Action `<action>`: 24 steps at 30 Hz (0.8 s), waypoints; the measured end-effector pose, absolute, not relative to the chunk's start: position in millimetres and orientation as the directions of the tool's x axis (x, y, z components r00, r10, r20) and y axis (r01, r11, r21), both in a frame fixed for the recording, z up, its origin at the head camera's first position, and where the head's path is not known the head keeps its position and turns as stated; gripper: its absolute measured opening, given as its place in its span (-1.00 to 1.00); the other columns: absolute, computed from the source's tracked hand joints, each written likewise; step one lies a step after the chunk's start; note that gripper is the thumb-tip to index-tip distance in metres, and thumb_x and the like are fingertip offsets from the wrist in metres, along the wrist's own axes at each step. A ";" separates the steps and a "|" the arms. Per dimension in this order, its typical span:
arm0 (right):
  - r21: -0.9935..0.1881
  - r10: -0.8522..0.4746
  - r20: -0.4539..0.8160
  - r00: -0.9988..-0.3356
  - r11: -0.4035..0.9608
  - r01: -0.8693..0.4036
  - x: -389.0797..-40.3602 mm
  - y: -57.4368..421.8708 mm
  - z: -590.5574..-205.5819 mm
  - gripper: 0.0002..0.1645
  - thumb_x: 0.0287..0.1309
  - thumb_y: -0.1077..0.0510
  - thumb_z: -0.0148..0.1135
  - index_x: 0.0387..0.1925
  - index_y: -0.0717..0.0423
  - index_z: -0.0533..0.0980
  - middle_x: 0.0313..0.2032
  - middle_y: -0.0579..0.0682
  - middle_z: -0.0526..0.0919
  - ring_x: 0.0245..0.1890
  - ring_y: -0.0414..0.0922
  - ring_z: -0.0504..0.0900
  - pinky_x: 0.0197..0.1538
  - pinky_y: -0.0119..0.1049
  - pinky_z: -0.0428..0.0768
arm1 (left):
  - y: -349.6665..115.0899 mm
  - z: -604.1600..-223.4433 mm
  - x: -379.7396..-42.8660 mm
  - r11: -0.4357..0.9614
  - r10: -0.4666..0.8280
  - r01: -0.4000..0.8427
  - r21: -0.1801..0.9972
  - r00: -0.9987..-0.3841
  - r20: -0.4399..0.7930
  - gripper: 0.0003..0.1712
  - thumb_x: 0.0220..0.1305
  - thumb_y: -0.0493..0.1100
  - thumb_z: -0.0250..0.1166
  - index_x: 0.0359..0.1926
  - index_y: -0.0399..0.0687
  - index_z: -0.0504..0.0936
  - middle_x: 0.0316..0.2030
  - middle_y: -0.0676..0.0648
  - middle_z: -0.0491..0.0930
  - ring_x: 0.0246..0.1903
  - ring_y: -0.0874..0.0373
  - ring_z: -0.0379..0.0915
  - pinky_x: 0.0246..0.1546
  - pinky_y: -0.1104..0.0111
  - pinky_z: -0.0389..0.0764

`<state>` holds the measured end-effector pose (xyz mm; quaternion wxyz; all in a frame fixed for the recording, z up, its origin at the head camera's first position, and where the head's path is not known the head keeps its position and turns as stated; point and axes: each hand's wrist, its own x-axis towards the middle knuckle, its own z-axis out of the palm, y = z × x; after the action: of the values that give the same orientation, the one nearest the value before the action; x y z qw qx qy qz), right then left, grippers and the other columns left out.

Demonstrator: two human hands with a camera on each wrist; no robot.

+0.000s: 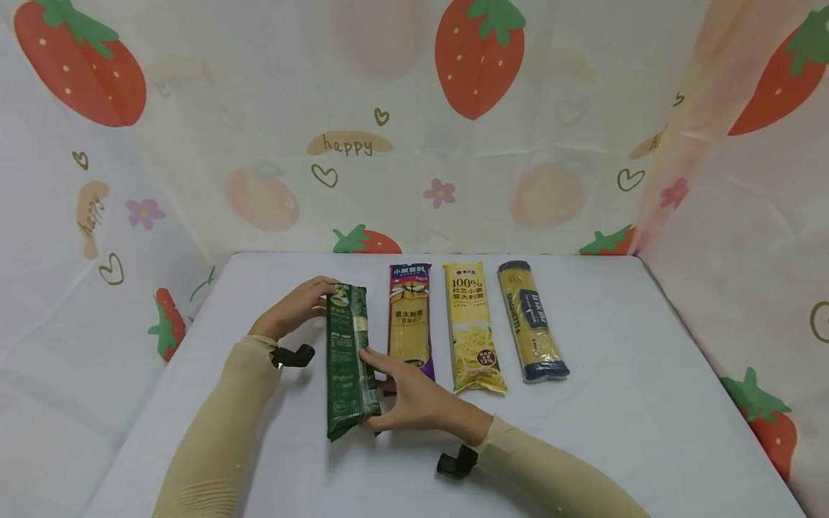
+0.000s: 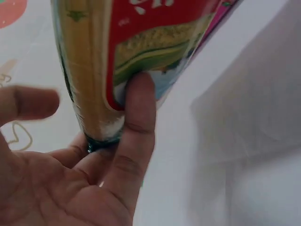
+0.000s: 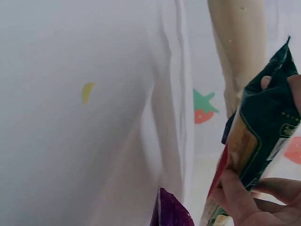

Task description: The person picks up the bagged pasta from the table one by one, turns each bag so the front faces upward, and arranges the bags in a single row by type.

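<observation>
A green packet of spaghetti [image 1: 346, 352], its printed back upward, is between both hands at the left of the row. My left hand [image 1: 298, 306] holds its far end. In the left wrist view one finger lies along the red-labelled front [image 2: 160, 52], others bend at the end, and the thumb stands apart. My right hand [image 1: 414, 396] grips the near right side, thumb by the bottom end and fingers further up. Strands show through a clear window [image 3: 242, 146] in the right wrist view.
To the right lie a purple-and-blue pasta packet [image 1: 409, 316], a yellow pasta packet [image 1: 471, 324] and a blue-ended spaghetti packet [image 1: 531, 320] on the white table [image 1: 622, 432]. Behind hangs a strawberry-print cloth [image 1: 401, 187]. The purple packet's corner [image 3: 171, 209] shows in the right wrist view.
</observation>
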<state>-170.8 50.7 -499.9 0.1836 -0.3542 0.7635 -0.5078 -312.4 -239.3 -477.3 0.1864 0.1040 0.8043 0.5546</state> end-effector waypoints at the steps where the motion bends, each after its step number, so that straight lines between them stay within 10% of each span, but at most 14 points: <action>1: -0.911 -0.725 0.087 -0.683 0.219 -0.349 -170.9 51.3 -500.3 0.32 0.17 0.14 0.64 0.74 0.04 0.00 0.71 0.08 -0.03 0.56 0.08 0.33 0.35 -0.30 0.58 | -239.7 -477.5 -312.7 0.336 0.373 -0.048 0.941 -0.910 -0.180 -0.43 0.74 -0.07 -0.16 0.53 -0.32 0.30 0.35 -0.31 0.44 0.18 -0.02 0.53 0.26 0.13 0.58; 8: -0.886 -0.692 0.122 -0.711 0.247 -0.393 -172.0 55.3 -501.4 0.30 0.15 0.05 0.66 0.74 -0.10 0.05 0.71 -0.08 0.01 0.66 -0.05 0.12 0.52 -0.08 0.42 | -244.5 -481.5 -314.8 0.147 0.367 -0.104 0.984 -0.918 -0.152 -0.34 0.62 -0.35 -0.22 0.67 -0.29 0.07 0.22 -0.18 0.52 0.03 0.20 0.57 0.09 0.36 0.59; 18: -0.978 -0.705 0.175 -0.688 -0.046 -0.202 -171.1 53.6 -499.0 0.24 0.22 0.32 0.55 0.74 0.03 0.02 0.70 0.06 0.04 0.57 0.16 0.32 0.36 -0.03 0.59 | -252.3 -496.7 -314.1 0.151 0.464 -0.036 0.988 -0.880 -0.103 -0.23 0.67 -0.33 0.11 0.70 -0.35 -0.04 0.65 -0.38 0.04 0.65 -0.23 -0.06 0.64 -0.07 0.03; 24: -0.986 -0.711 0.168 -0.682 -0.135 -0.103 -172.1 50.6 -495.4 0.19 0.26 0.35 0.49 0.73 0.02 0.03 0.65 0.20 0.13 0.53 0.19 0.40 0.36 0.05 0.59 | -254.0 -496.1 -311.7 0.158 0.474 -0.024 0.987 -0.875 -0.097 -0.31 0.69 -0.28 0.10 0.68 -0.25 0.09 0.59 -0.37 0.15 0.53 -0.18 0.18 0.60 -0.08 0.14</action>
<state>-172.1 50.6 -495.4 0.2246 -0.3292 0.6181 -0.6775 -311.7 -254.0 -496.1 0.1972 0.1530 0.7348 0.6307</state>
